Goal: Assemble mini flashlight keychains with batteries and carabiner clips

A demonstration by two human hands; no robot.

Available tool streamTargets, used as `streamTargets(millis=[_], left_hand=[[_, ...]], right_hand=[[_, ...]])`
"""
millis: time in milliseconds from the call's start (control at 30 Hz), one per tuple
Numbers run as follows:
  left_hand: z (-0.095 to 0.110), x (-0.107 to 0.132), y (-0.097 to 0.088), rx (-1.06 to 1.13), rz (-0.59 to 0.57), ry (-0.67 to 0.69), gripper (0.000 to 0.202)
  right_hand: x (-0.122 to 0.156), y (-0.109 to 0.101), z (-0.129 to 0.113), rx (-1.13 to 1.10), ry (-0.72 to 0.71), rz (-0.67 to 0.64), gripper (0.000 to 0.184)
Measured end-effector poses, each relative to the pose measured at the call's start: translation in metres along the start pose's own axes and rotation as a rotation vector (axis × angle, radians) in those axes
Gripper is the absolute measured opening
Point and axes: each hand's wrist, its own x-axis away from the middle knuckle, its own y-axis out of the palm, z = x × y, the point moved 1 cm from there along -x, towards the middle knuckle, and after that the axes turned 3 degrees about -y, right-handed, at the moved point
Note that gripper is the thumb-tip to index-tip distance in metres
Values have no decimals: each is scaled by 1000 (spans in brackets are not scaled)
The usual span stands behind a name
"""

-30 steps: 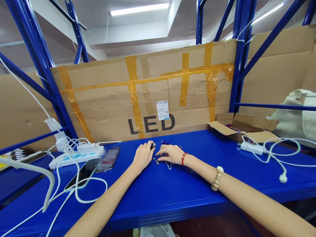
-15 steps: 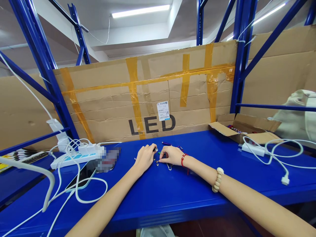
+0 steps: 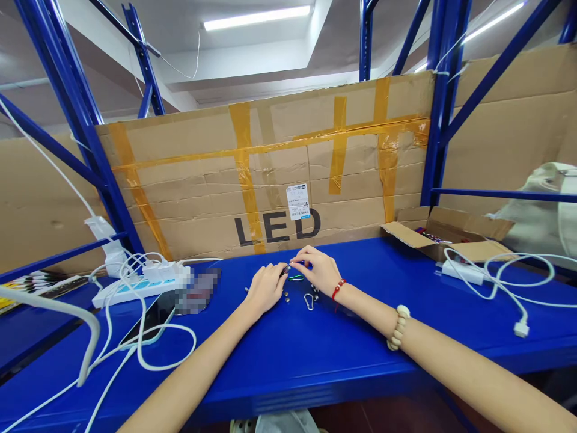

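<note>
Over the blue table (image 3: 270, 367), the right hand (image 3: 319, 269) is pinch-shaped, holding or not, I cannot tell; the left hand (image 3: 267, 288) pinches a small metallic piece (image 3: 285, 270). A loose pinch could drop it among tiny round pieces (image 3: 287, 300).

Alt: in front of me, a cardboard panel (image 3: 202, 198) w/ blk "LED" lettering (image 3: 276, 228), orange tape (image 3: 243, 174) & a white label (image 3: 298, 202) stands behind my blue worktop (image 3: 315, 355). My L: white power strip (image 3: 153, 285) w/ plugs (image 3: 155, 272), tangled cables (image 3: 155, 370), phone (image 3: 155, 316). My R: open box (image 3: 469, 224), adapter (image 3: 462, 272), looped cord (image 3: 522, 329). Overhead: lit ceiling tube (image 3: 256, 18).
</note>
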Motion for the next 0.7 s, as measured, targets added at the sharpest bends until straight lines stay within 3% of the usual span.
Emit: streamTargets(millis=[300,467,700], left_hand=[[0,2,3,126,20,-38,21],[-3,0,3,79,20,-85,20],[0,0,0,-4,1,44,20]], right_hand=[[2,7,1,-111,-78,-50,21],[-4,-4,7,15,61,-94,23],[-8,-18,21,278,279,-419,19]])
